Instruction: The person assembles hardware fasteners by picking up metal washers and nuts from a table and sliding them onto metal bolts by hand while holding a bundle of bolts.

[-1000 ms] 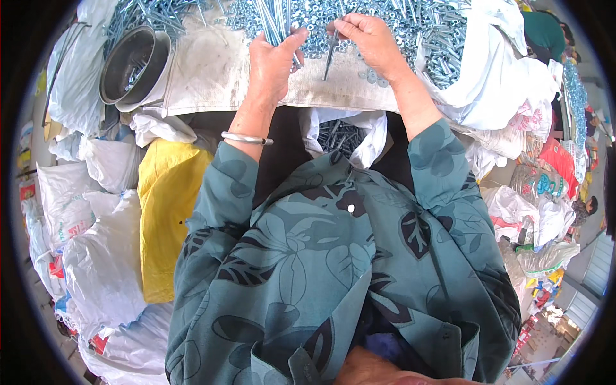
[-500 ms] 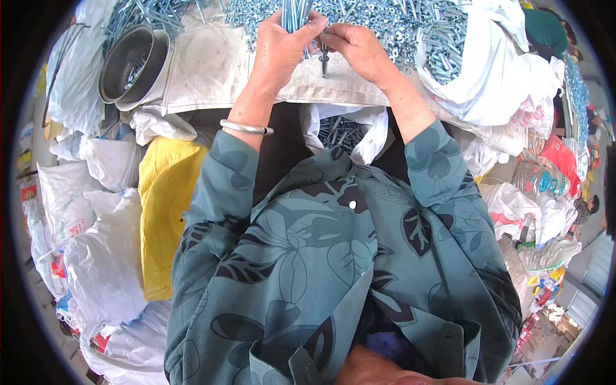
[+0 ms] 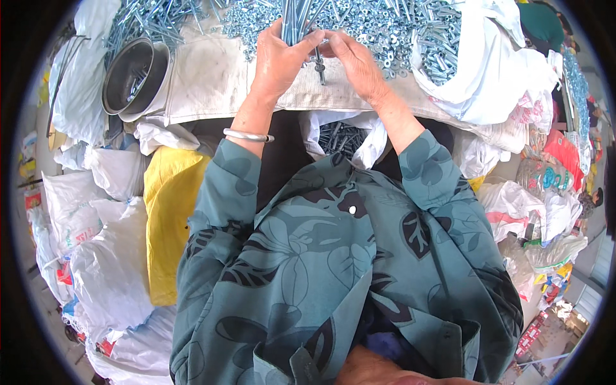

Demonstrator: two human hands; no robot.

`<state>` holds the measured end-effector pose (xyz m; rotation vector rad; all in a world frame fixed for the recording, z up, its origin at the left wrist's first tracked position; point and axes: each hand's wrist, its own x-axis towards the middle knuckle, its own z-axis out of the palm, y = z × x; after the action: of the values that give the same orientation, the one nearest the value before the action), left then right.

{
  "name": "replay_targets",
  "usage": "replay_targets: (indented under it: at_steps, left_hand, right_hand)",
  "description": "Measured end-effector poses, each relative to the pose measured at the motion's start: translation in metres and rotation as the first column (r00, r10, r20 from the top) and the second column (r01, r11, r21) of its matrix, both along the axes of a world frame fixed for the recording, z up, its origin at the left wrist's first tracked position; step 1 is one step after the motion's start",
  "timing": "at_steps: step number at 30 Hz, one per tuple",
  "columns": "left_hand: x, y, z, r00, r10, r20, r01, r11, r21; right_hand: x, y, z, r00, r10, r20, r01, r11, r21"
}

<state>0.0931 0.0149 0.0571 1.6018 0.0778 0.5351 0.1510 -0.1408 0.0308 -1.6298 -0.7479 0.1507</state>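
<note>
A bundle of long silvery bolts (image 3: 295,22) stands upright in my left hand (image 3: 274,64), whose fingers are wrapped round it. My right hand (image 3: 358,67) is closed beside it, its fingertips meeting near my left thumb. A single bolt (image 3: 320,69) with a dark collar and washer-like ring hangs point down between the two hands. The fingertips partly hide its upper part, but my right hand appears to pinch it. Behind the hands spreads a heap of small metal nuts and sleeves (image 3: 385,29) on a pale cloth (image 3: 205,77).
At left, a dark metal bowl (image 3: 119,96) holds a few metal pieces, with a pile of long bolts (image 3: 144,25) behind it. An open white bag of dark bolts (image 3: 310,131) sits below the table edge. White sacks (image 3: 109,263) and a yellow sack (image 3: 170,224) stand at left.
The table and bowl sit slightly lower in view. My right hand has turned more upright, its fingers closer to my left thumb. The single bolt has shifted slightly left and down.
</note>
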Motion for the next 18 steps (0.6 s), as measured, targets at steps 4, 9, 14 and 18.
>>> replay_targets:
  at_steps: [4, 9, 14, 18]
  left_hand:
    - [-0.003, 0.001, 0.000, 0.999, 0.029, 0.024, -0.030, 0.999, 0.019]
    - [-0.007, -0.005, 0.003, 0.999, 0.054, 0.002, -0.054, 0.996, 0.077]
    - [-0.010, -0.009, 0.006, 0.998, 0.061, -0.029, -0.058, 0.995, 0.086]
    - [-0.009, -0.007, 0.003, 0.998, 0.057, -0.004, -0.057, 0.997, 0.050]
  right_hand:
    - [-0.005, -0.006, -0.007, 0.999, -0.006, -0.038, 0.007, 1.000, 0.019]
    - [-0.002, -0.006, -0.015, 0.995, -0.092, -0.050, 0.098, 0.987, 0.131]
    - [-0.003, -0.008, -0.012, 0.987, -0.123, -0.107, 0.137, 0.982, 0.128]
    - [-0.012, 0.003, -0.018, 0.996, -0.050, -0.069, 0.056, 0.994, 0.092]
